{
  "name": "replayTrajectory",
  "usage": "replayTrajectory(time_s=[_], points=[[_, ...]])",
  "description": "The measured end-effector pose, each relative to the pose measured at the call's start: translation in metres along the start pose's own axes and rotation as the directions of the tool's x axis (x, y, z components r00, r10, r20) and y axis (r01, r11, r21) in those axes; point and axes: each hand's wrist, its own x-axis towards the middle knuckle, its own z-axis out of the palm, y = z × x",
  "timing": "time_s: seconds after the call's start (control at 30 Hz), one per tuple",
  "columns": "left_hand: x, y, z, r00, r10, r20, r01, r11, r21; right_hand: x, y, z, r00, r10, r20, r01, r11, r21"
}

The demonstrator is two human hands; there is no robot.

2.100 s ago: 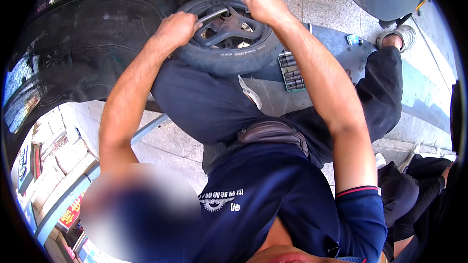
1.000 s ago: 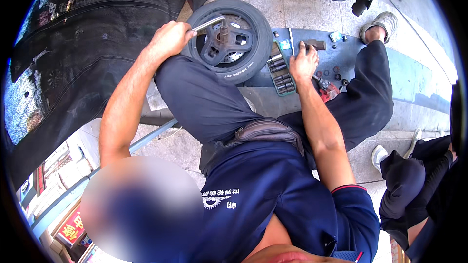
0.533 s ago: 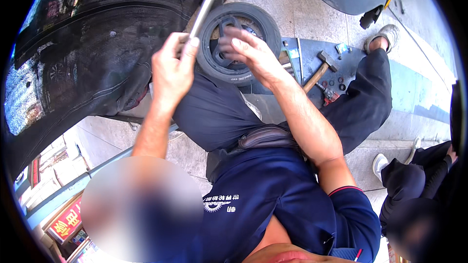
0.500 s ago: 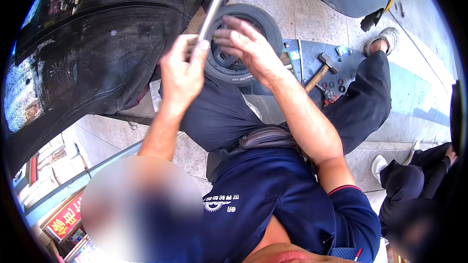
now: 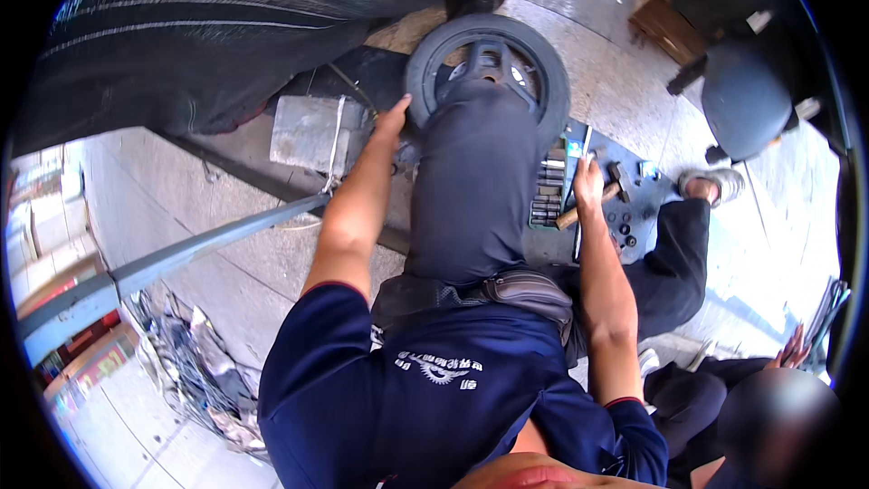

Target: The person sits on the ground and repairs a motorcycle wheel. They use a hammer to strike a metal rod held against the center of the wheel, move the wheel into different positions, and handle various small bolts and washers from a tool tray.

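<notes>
A wheel with a black tyre (image 5: 554, 81) stands in front of me, partly hidden by my knee. At its left edge, my left hand (image 5: 391, 119) reaches the tyre with a finger stretched out; its other fingers are partly hidden. My right hand (image 5: 588, 183) is closed round a thin metal rod (image 5: 587, 142), which shows above and below the fist. Beside that hand, a hammer (image 5: 617, 181) with a wooden handle lies on a dark board. Between it and my leg is a green case of sockets (image 5: 549, 186). Several dark rings (image 5: 625, 228) lie near my right forearm.
A grey block (image 5: 303, 131) with a strap sits left of my left arm. Dark cloth (image 5: 226, 45) covers the upper left. A blue-grey metal bar (image 5: 217, 237) crosses at left, above a tangled heap (image 5: 199, 367). A person (image 5: 715, 398) is at lower right.
The silver bent bar that was at my left hand is out of view. My left hand has come down to the tyre's side. My right hand has moved right and taken hold of the rod.
</notes>
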Motion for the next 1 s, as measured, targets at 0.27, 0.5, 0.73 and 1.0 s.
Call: replayTrajectory(time_s=[0.27,0.5,0.73,1.0], points=[[-0.008,-0.004,0.045,0.912,-0.101,0.396,0.226,0.932,-0.282,-0.008,0.116,0.033,0.983,0.181,0.011,-0.174,0.959,-0.224],[-0.159,0.173,0.061,0.941,0.189,0.281,-0.267,0.924,0.274,-0.033,0.024,-0.009,0.943,-0.259,-0.208,0.229,0.960,-0.159],[-0.257,0.284,0.100,0.703,0.239,0.669,-0.442,0.884,0.149,-0.079,-0.188,-0.086,0.695,-0.650,-0.307,0.623,0.758,-0.194],[-0.284,0.302,0.080,-0.027,0.659,0.751,-0.792,-0.473,0.386,0.005,-0.222,-0.148,0.582,-0.794,-0.174,0.753,0.607,-0.254]])
